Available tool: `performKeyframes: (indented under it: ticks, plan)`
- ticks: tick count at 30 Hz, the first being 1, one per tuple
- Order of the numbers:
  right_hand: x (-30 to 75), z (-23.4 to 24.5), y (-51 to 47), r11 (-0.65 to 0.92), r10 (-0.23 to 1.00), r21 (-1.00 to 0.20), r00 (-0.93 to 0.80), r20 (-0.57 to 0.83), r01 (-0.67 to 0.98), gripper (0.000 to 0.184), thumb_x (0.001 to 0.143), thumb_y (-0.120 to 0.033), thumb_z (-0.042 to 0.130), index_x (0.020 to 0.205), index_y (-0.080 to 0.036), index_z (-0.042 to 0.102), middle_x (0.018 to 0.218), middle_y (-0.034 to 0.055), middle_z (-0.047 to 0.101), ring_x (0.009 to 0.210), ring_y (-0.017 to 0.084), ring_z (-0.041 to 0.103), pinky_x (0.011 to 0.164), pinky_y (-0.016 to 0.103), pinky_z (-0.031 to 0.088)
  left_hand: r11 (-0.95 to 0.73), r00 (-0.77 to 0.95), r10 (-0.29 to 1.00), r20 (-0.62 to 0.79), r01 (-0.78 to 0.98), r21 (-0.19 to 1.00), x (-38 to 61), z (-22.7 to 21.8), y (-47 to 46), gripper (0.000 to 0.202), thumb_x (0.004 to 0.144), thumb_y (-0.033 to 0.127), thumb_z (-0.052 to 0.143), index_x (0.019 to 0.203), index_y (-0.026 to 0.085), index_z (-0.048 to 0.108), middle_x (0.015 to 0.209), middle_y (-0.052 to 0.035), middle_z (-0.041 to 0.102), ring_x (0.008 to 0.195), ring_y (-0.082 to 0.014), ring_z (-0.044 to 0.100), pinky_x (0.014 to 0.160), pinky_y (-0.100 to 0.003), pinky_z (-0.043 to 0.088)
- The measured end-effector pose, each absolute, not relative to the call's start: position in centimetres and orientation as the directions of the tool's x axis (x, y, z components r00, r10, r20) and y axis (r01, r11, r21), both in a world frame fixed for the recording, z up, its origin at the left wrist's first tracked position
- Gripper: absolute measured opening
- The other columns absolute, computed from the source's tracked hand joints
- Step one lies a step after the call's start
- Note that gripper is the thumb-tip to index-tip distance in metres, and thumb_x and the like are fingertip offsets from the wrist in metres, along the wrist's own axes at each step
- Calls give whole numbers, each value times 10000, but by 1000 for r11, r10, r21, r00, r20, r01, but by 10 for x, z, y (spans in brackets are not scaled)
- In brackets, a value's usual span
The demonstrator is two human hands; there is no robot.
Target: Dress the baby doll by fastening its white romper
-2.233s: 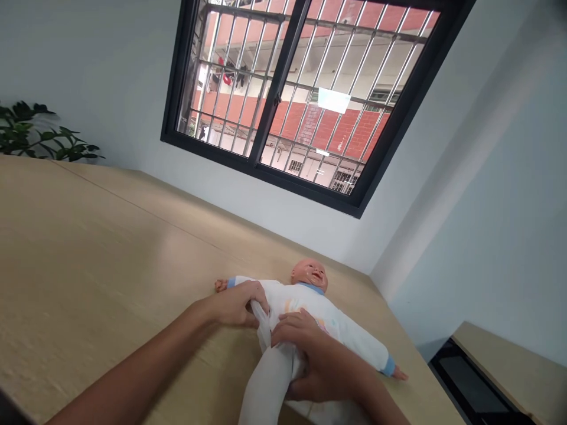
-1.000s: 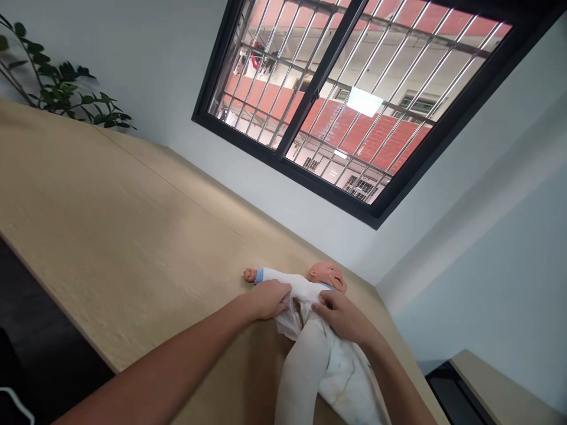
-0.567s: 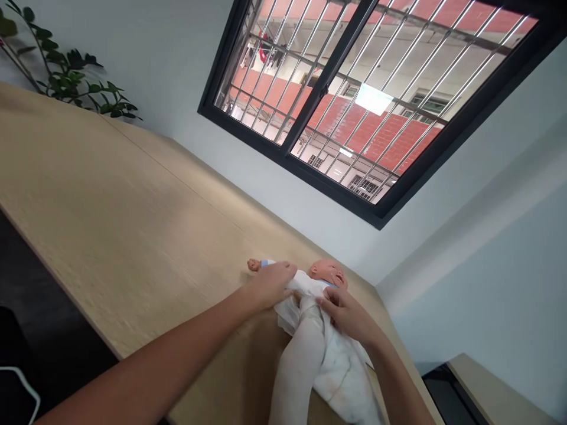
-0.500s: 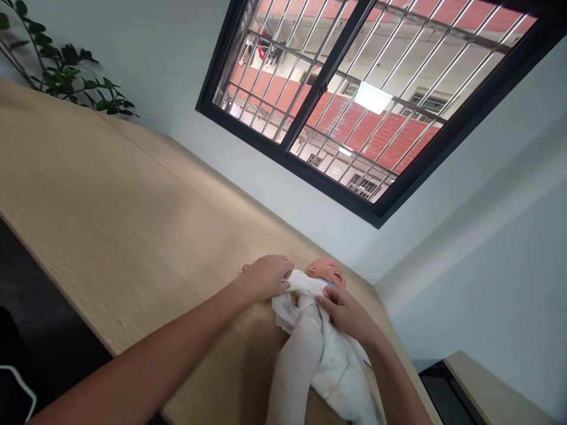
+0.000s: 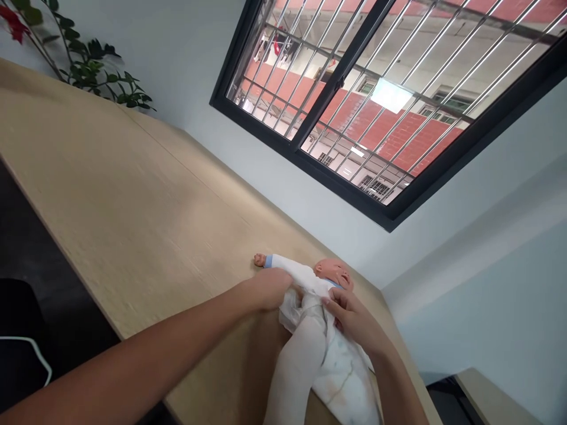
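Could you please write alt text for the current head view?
A baby doll in white clothes lies on a wooden table, a person's left hand at its side and right hand at its chest. Beyond are a barred window and a leafy plant.

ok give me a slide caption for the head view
Left hand and right hand on a white-clad doll that lies on a table by a barred window.
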State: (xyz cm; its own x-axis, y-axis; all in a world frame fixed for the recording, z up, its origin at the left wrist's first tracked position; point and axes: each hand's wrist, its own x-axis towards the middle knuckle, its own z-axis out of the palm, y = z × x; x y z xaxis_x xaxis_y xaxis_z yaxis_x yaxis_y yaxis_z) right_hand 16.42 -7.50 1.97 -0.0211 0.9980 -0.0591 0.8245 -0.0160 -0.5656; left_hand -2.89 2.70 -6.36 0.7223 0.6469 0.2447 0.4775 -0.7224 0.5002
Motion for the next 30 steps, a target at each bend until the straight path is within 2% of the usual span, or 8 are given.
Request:
performKeyframes:
  ticks: [3, 6, 9, 14, 17, 20, 24, 30]
  plan:
    - [164, 20, -75, -64, 992, -596, -14, -126, 801, 493, 843, -563, 505, 678, -148, 295, 591, -25, 341, 544, 58, 352, 510, 178, 281, -714, 730, 642, 234, 458, 530, -24, -69, 32, 308, 814, 277, 490, 985, 80, 655, 1005, -169, 655, 847, -253, 595, 670, -310, 412]
    - [164, 21, -74, -80, 990, -608, -6, -139, 790, 502, 819, -574, 530, 681, -147, 307, 605, -22, 346, 547, 58, 355, 506, 180, 276, -682, 733, 646, 213, 429, 593, -17, -78, 41, 237, 713, 294, 585, 799, 88, 665, 769, -104, 648, 622, -181, 527, 524, -268, 318]
    - [164, 21, -73, -103, 987, -622, 5, -158, 776, 513, 808, -590, 534, 683, -149, 304, 599, -25, 330, 536, 56, 353, 494, 180, 266, -648, 723, 646, 247, 348, 677, -10, -88, 50, 128, 676, 225, 578, 648, 112, 632, 592, -25, 560, 530, -116, 421, 493, -248, 245]
    - [164, 22, -75, -138, 983, -639, 24, -184, 757, 521, 806, -595, 537, 689, -153, 286, 591, -31, 320, 513, 49, 329, 477, 179, 234, -568, 714, 609, 345, 89, 818, 3, -96, 60, 201, 733, 297, 581, 776, 126, 679, 664, 12, 586, 590, -88, 432, 525, -207, 282]
    - [165, 23, -77, -140, 985, -636, 39, -170, 759, 518, 815, -586, 535, 688, -152, 283, 594, -32, 318, 512, 47, 332, 476, 181, 233, -493, 696, 603, 390, -59, 868, 10, -99, 62, 234, 735, 310, 592, 823, 117, 692, 742, -6, 630, 665, -97, 487, 567, -192, 336]
    - [166, 23, -77, -136, 985, -634, 37, -166, 761, 506, 829, -572, 533, 693, -150, 291, 592, -33, 328, 523, 47, 339, 484, 178, 234, -405, 686, 606, 402, -168, 899, 13, -100, 62, 288, 745, 334, 597, 886, 103, 694, 878, -48, 678, 787, -126, 565, 680, -197, 419]
    - [165, 23, -77, -138, 982, -626, 24, -187, 767, 479, 854, -559, 514, 713, -146, 318, 588, -37, 338, 523, 42, 329, 484, 173, 219, -340, 673, 630, 387, -209, 917, 14, -102, 65, 362, 781, 401, 572, 921, 87, 685, 934, -84, 684, 830, -146, 590, 729, -220, 445]
    - [165, 22, -75, -114, 985, -622, 7, -171, 774, 482, 864, -550, 509, 700, -141, 316, 603, -39, 314, 522, 35, 330, 485, 171, 222, -430, 654, 634, 412, -145, 891, 20, -105, 66, 328, 810, 402, 548, 895, 104, 653, 750, -16, 621, 644, -95, 491, 590, -198, 359]
